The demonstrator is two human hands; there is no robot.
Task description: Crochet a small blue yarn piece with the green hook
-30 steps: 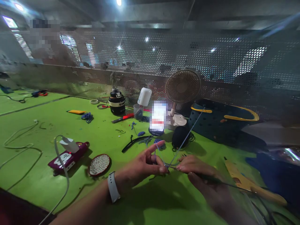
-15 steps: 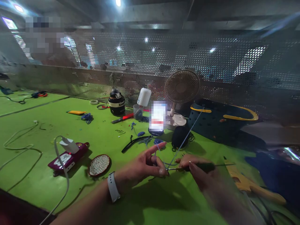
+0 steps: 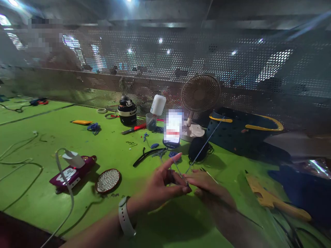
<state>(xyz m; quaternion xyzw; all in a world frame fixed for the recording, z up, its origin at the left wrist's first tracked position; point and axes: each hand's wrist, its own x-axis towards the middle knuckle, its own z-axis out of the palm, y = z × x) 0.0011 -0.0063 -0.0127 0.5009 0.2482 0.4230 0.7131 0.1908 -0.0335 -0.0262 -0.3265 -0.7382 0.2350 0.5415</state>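
A strand of light blue yarn [image 3: 207, 143] runs from the dark blue basket [image 3: 227, 129] down to my fingers. My left hand [image 3: 165, 186] pinches the yarn at thumb and fingertips, its index finger raised with a loop over it. Close against those fingertips, my right hand [image 3: 209, 186] grips a crochet hook [image 3: 249, 220], whose thin rear end sticks out toward the lower right. The hook's tip and the small piece of work are mostly hidden between the fingers. A dark ball of yarn [image 3: 198, 149] lies just beyond my hands.
A lit phone [image 3: 172, 127] stands before a desk fan [image 3: 200, 93]. Left of my hands are a beaded round disc [image 3: 108, 181] and a purple power strip [image 3: 74, 174] with cable. A yellow-handled tool [image 3: 276, 203] lies right; a black bottle [image 3: 127, 113] stands at the back.
My right hand has moved left and turned over, closing up to the left fingertips. The hook's rear end now points lower right instead of level. The view has shifted slightly.
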